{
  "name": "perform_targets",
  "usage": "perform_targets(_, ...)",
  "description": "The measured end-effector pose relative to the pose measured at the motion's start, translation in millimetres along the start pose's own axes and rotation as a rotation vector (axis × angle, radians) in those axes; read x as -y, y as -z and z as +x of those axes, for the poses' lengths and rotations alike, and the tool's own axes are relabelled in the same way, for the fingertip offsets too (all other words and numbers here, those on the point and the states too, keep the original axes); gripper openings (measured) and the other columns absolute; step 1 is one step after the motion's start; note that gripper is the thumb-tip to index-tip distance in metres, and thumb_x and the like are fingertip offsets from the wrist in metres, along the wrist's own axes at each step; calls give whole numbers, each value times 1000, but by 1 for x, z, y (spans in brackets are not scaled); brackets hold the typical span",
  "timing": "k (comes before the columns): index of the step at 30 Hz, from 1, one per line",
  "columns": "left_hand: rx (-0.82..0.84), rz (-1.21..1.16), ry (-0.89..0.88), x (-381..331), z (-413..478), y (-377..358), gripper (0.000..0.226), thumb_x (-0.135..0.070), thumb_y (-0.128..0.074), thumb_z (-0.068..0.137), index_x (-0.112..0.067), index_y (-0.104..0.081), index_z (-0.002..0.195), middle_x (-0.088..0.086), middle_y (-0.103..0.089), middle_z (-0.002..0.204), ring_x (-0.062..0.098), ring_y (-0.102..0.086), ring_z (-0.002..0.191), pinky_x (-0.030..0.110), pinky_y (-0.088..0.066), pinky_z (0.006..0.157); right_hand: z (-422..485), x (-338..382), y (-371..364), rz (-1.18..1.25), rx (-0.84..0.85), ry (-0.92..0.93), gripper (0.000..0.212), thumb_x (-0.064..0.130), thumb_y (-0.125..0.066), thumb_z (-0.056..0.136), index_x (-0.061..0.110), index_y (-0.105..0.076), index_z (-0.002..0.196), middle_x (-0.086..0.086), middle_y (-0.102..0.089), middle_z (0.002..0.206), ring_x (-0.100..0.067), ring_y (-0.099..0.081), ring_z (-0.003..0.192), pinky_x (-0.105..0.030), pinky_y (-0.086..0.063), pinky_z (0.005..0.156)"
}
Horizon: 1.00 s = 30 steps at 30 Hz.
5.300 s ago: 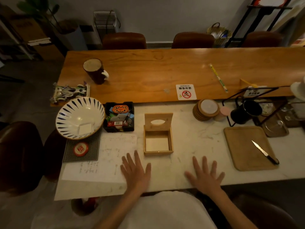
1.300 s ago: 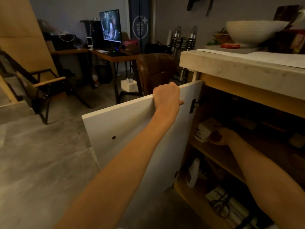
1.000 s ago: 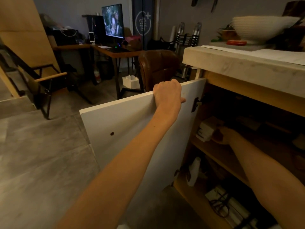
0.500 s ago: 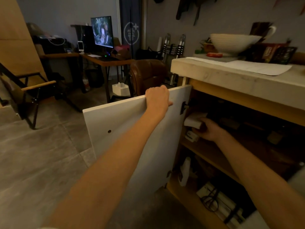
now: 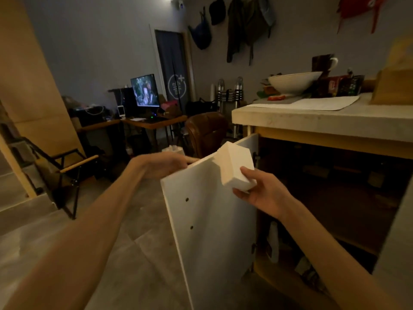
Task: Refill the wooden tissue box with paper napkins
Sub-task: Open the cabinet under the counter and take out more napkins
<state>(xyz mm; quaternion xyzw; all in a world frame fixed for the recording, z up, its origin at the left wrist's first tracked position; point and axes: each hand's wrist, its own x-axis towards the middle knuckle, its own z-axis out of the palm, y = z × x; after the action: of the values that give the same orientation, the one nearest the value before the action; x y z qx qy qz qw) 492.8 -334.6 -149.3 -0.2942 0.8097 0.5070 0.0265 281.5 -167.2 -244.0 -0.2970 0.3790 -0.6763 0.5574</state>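
Note:
My right hand (image 5: 259, 191) grips a white block of stacked paper napkins (image 5: 234, 166) and holds it out in front of the open cabinet, at the level of the door's top edge. My left hand (image 5: 165, 163) rests on the top edge of the white cabinet door (image 5: 210, 231), fingers wrapped over it. The wooden tissue box (image 5: 395, 86) stands on the counter at the far right, partly cut off by the frame edge.
The marble counter (image 5: 312, 117) carries a white bowl (image 5: 295, 82), a paper sheet and a dark mug. Dark shelves (image 5: 335, 220) inside the cabinet hold small items. A brown chair (image 5: 205, 130) and a desk with a lit monitor (image 5: 145, 90) stand behind the door.
My right hand has pulled the napkin block out of the cabinet shelf and lifted it up beside the door. The view has risen and the door has swung narrower.

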Motion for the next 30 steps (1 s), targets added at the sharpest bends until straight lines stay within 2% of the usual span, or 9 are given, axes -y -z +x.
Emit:
perform_targets(4, -26, -237, -78, 23, 1, -49, 40, -16, -42, 100, -47, -54, 122, 1, -68, 121, 22, -69, 101, 34, -57, 78, -33, 6, 15, -90, 13, 142, 56, 11, -65, 87, 17, -45, 138, -14, -54, 134, -32, -60, 117, -41, -58, 77)
perform_targets(8, -193, -65, -220, 55, 30, -133, 44, -18, -52, 99, -54, -46, 125, 2, -58, 131, 9, -68, 99, 29, -60, 74, -80, 20, 48, -189, -169, 269, 65, 8, -67, 85, 19, -38, 142, -10, -56, 134, -29, -62, 116, -48, -56, 89)
perform_targets(11, -84, -188, -355, 44, 46, -192, 48, -40, -42, 101, -65, -23, 137, -10, -57, 131, 12, -67, 105, 31, -59, 76, -126, 43, 73, -399, -303, 374, 67, 10, -69, 85, 19, -37, 143, -4, -59, 131, -21, -63, 114, -39, -55, 91)
perform_targets(14, -20, -258, -409, 4, 60, -241, 65, -52, -38, 97, -62, 8, 142, -21, -53, 115, 9, -65, 95, 28, -58, 78, -170, 88, 96, -550, -434, 518, 67, 9, -70, 82, 15, -39, 141, -6, -61, 127, -21, -64, 112, -34, -55, 87)
perform_targets(18, -85, -129, -514, -44, 104, -300, 81, -42, -37, 101, -46, 35, 139, 4, -64, 106, 21, -70, 84, 35, -59, 78, -205, 172, 121, -918, -715, 738, 62, 8, -65, 88, 12, -37, 143, -4, -58, 126, -16, -61, 109, -30, -56, 83)
perform_targets(22, -212, -101, -494, -82, 156, -345, 87, -39, -36, 103, -41, 45, 133, 14, -68, 81, 32, -67, 68, 51, -59, 65, -221, 238, 159, -1192, -916, 680, 60, 17, -63, 83, 12, -42, 139, -3, -56, 123, -25, -56, 113, -37, -51, 88)
perform_targets(25, -286, -149, -499, -98, 191, -363, 88, -41, -36, 102, -51, 49, 121, 18, -70, 85, 33, -65, 64, 47, -54, 57, -219, 254, 170, -1187, -897, 560, 60, 25, -59, 80, 12, -45, 136, -2, -57, 119, -27, -56, 111, -34, -48, 84)
perform_targets(27, -304, -177, -510, -106, 210, -371, 90, -41, -36, 102, -56, 52, 113, 22, -70, 93, 31, -62, 63, 41, -50, 57, -214, 257, 171, -1178, -878, 518, 66, 33, -57, 74, 15, -45, 136, -1, -57, 120, -25, -55, 111, -39, -47, 91)
perform_targets(30, -354, -174, -559, -116, 232, -379, 89, -40, -33, 102, -51, 53, 116, 11, -63, 69, 30, -59, 54, 47, -52, 57, -213, 260, 171, -1153, -861, 497, 71, 35, -56, 71, 15, -41, 138, -2, -53, 124, -23, -53, 111, -34, -47, 91)
